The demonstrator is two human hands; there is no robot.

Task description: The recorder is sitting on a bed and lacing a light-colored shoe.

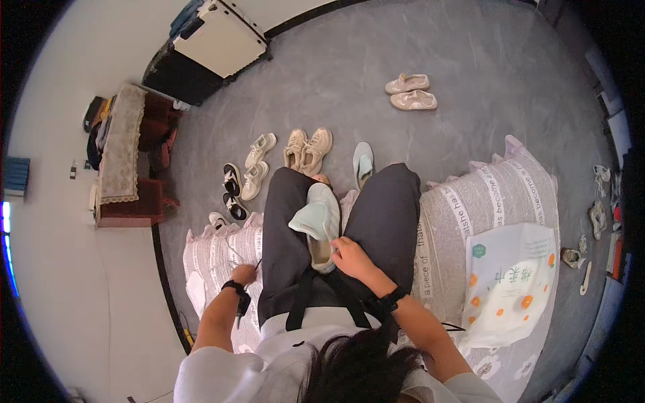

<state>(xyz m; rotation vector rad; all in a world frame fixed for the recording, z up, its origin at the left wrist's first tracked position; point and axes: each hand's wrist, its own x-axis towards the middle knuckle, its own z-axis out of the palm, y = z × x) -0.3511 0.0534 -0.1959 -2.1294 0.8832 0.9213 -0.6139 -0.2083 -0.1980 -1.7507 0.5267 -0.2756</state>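
A white shoe (323,225) with a pale mint tongue (313,218) folded outward lies lengthwise between my thighs, its opening toward me. My right hand (349,258) pinches the rim of that opening on its right side. Over the bed edge to the left, my left hand (244,274) is closed, and a thin pale shoelace (232,251) runs up to its fingers. Its fingertips are small and partly hidden. A matching shoe (363,163) with a mint upper stands on the floor past my right knee.
I sit on a bed with a frilled cover (443,235); a white bag with orange prints (510,282) lies to my right. Beige sneakers (316,151), white sneakers (255,180), black shoes (232,180) and pink shoes (413,101) stand ahead. A suitcase (218,40) and cloth-covered table (124,151) are left.
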